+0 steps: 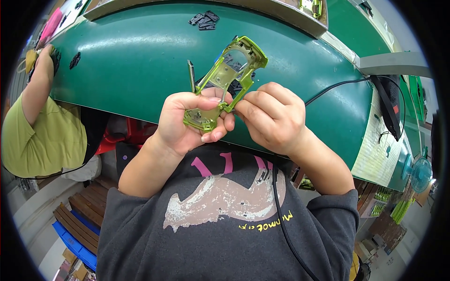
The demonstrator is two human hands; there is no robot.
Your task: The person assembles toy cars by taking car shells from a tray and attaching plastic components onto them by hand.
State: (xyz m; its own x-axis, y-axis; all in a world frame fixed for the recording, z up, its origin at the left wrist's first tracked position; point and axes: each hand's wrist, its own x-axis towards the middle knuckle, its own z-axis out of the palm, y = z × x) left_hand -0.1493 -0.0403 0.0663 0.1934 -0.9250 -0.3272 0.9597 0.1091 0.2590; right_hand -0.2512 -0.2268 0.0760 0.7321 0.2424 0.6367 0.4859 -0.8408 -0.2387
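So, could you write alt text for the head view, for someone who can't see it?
Left hand holds a lime-green toy car body, right hand fingers at its side, over a green table with black parts.

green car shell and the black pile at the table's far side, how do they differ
The green car shell is bright; the black pile is dark. The shell is one larger, open frame; the pile is several small pieces. The shell is in the left hand; the pile lies on the table.
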